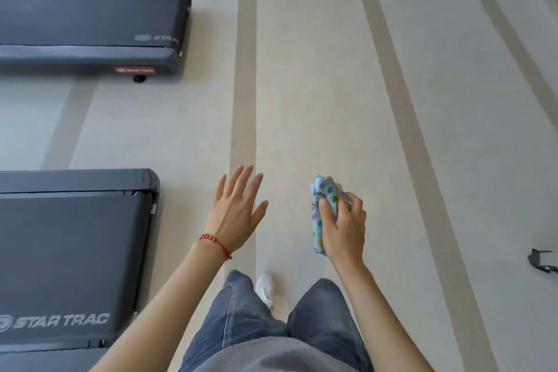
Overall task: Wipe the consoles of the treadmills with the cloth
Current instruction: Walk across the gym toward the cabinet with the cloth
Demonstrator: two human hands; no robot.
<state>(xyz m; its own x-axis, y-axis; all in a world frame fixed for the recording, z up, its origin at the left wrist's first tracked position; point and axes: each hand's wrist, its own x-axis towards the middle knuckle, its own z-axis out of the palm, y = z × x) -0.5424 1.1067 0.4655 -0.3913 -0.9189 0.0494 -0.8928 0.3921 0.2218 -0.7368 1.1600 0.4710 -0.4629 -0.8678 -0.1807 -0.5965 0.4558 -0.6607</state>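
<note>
We are walking past treadmill (69, 257) ends, consoles unseen | right hand (344, 228) grip pinching bunched cloth (321, 208) | left hand (234, 213) spread, empty | advising refolding to a flat face before wiping.

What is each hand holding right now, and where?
Right hand grips the bunched light-blue dotted cloth around its middle. Left hand is open, holding nothing.

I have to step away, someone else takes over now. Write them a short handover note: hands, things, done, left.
Left hand: open, empty, fingers spread above the floor.
Right hand: shut on the cloth, bunched up.
Two treadmills to the left, rear ends only: near one, far one.
No console is in view, so what has been wiped cannot be told.
Left: probably walk to a console and wipe it.
</note>
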